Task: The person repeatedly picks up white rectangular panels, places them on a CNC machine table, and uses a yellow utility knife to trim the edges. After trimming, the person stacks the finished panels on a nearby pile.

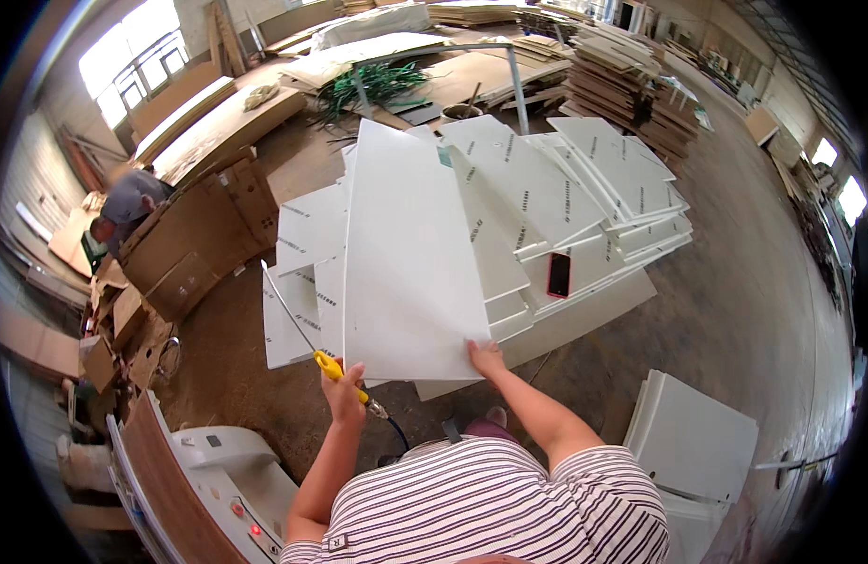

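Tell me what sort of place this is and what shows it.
Probably a board or furniture workshop: white panels lie stacked in the middle, brown sheets are piled behind them, and the left hand holds a yellow-handled tool on a hose.

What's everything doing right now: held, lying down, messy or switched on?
Yellow air gun: held, nozzle pointing away
Large white panel: held at one corner
Left grip: closed on the air gun
Right grip: closed on the panel
Phone: face up, screen dark
Panel pile: uneven
Green straps: tangled
Red light: looks lit
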Demonstrator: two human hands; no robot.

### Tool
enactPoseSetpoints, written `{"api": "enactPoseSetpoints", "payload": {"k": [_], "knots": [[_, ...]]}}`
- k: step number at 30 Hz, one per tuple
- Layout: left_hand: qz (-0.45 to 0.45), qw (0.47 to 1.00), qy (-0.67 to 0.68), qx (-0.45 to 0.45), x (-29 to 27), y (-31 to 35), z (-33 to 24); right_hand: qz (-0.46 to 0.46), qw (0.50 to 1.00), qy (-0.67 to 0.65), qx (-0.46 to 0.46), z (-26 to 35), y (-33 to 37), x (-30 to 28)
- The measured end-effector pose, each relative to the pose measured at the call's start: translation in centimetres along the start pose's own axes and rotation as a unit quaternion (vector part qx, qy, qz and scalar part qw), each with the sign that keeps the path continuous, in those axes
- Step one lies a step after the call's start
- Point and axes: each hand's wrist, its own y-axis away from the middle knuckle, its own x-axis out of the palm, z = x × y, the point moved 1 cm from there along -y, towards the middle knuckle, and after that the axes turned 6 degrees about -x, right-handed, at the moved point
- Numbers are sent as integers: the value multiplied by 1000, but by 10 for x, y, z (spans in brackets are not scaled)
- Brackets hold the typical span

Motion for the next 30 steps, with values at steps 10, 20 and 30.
{"api": "enactPoseSetpoints", "payload": {"k": [10,20,30], "knots": [[-170,985,16,11,-57,-17,-14,172,951,-255,44,42,76,5],[-267,938,-142,170,-67,80,-179,477,661,-561,147,125,-10,100],[-582,784,-93,197,-111,298,-138,459,677,-527,232,143,-79,121]]}}
